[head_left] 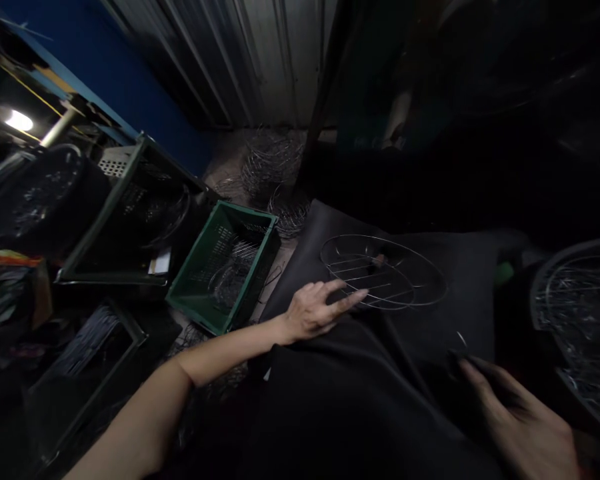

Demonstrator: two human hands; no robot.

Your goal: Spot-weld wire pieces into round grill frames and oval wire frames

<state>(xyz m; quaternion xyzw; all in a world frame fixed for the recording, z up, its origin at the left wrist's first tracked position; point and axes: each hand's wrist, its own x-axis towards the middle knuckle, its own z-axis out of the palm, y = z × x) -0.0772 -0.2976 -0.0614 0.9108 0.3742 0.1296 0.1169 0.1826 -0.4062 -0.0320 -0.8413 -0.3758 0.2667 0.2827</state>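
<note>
My left hand (316,312) reaches over a round wire rack (380,283) made of thin metal rings and straight cross wires. Its fingers are apart, and the tips meet the rack's near left rim; I cannot make out a firm grip. The rack lies on dark cloth (473,287) in front of me. At the lower right, my right hand (523,417) is closed at the fingertips, away from the rack. A short curved wire (461,339) sticks up from those fingertips, which are dark and blurred.
On the floor to the left stands a green crate (253,287) with wire pieces inside. Beside it is a larger dark crate (107,280). Loose wire coils (273,160) lie near the corrugated wall (265,60). A round tub (537,300) full of small wire pieces stands at the right.
</note>
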